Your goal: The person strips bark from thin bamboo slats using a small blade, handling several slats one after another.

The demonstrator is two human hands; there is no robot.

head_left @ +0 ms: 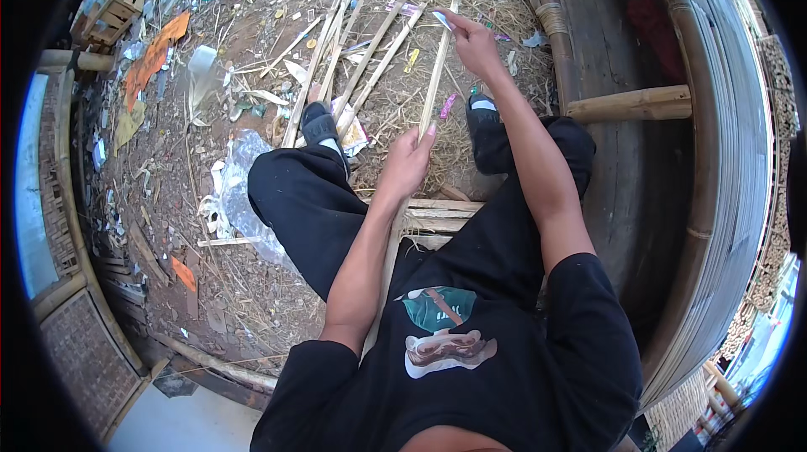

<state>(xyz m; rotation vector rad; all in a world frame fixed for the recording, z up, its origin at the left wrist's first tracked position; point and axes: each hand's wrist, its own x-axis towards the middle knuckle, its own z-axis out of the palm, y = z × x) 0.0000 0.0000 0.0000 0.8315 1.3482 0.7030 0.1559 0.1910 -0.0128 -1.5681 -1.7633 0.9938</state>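
At frame centre, the left hand (409, 163) grips the long pale bamboo strip (437, 74) low to steady it, while the right hand (475, 44) pinches a small blade (442, 19) against it higher up.

A long, pale bamboo strip (439, 61) runs nearly straight away from the person, thin and flat, raised above the littered ground. Its near part sits in the left hand (409, 162); the right hand (475, 44) pinches it farther up.
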